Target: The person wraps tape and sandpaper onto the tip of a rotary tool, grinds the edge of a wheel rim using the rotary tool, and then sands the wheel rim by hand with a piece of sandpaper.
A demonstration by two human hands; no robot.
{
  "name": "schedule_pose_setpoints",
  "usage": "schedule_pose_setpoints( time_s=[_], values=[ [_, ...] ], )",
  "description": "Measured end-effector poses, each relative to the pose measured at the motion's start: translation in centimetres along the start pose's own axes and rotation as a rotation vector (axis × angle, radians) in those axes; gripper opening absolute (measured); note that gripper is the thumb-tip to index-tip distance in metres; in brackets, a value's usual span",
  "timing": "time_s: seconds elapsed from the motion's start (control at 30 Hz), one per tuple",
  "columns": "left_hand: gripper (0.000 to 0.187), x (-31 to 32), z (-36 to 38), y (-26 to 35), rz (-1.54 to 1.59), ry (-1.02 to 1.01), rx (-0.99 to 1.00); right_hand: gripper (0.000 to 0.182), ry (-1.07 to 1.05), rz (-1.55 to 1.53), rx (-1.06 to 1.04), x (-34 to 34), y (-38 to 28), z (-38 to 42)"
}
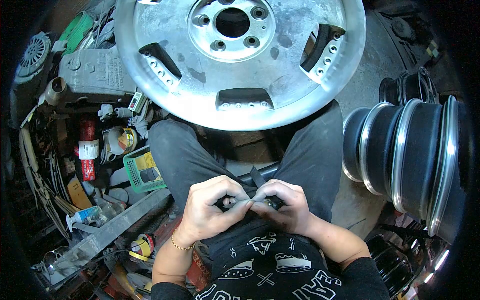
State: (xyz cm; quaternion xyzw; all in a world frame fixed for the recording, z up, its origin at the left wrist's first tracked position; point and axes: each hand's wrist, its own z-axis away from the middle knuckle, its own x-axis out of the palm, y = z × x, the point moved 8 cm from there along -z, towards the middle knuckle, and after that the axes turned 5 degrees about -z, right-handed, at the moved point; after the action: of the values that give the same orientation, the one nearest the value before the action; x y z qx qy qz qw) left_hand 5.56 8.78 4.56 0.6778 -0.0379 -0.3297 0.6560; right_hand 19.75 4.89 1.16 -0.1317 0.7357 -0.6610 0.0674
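Both hands meet over our lap, left hand [207, 210] and right hand [285, 207] pinching a small dark strap-like piece [257, 178] between curled fingertips. We should keep that grip close and steady, below the large silver alloy wheel [240, 60].

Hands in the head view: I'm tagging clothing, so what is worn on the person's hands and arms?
The left hand and right hand are bare, no gloves. A gold bead bracelet circles the left wrist. Black sleeves are pushed up the forearms.
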Motion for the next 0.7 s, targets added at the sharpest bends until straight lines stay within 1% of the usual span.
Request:
schedule_pose_setpoints(
  time_s=[0.07, 0.17, 0.23, 0.57, 0.7],
  values=[
    [0.013, 0.00, 0.01, 0.02, -0.002, 0.000, 0.001, 0.021, -0.012, 0.010, 0.002, 0.15, 0.09, 0.00],
    [0.014, 0.01, 0.00, 0.06, -0.002, 0.006, 0.010, 0.019, -0.003, 0.014, -0.046, 0.19, -0.32, -0.18],
    [0.014, -0.02, 0.01, 0.18, -0.005, 0.012, 0.028, 0.017, -0.041, 0.041, -0.106, 0.41, -0.62, -0.15],
    [0.014, 0.14, 0.06, 0.37, -0.015, 0.023, 0.022, 0.013, -0.058, 0.021, -0.081, 0.56, -0.50, -0.05],
    [0.014, 0.15, 0.15, 0.24, -0.039, 0.043, 0.020, 0.013, -0.028, 0.022, -0.056, 0.23, -0.59, -0.25]
  ],
)
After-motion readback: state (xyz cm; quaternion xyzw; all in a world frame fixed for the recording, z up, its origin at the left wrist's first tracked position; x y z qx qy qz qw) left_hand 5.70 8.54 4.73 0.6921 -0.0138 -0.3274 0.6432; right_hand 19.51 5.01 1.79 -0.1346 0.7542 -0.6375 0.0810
